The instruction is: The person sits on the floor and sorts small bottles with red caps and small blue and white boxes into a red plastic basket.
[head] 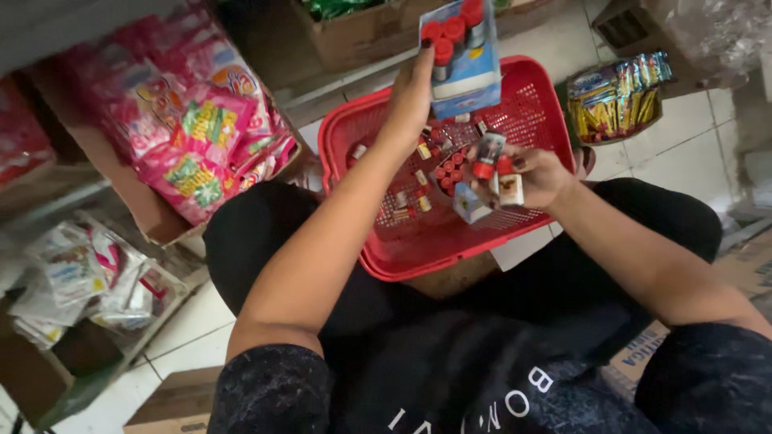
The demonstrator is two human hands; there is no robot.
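Observation:
My left hand (412,96) holds up a blue display box (465,56) with several red-capped small bottles standing in it, above the far side of a red plastic basket (386,120). My right hand (535,173) grips two or three small red-capped bottles (497,169) over the basket's middle. Several more small bottles and little boxes lie loose on the basket's bottom (426,181). The basket rests on my lap, against my black trousers.
A cardboard box of pink snack packets (197,133) stands at the left. White packets (80,273) lie on a lower shelf. A tray of colourful sachets (615,96) sits on the tiled floor at the right. Cardboard boxes stand at the back.

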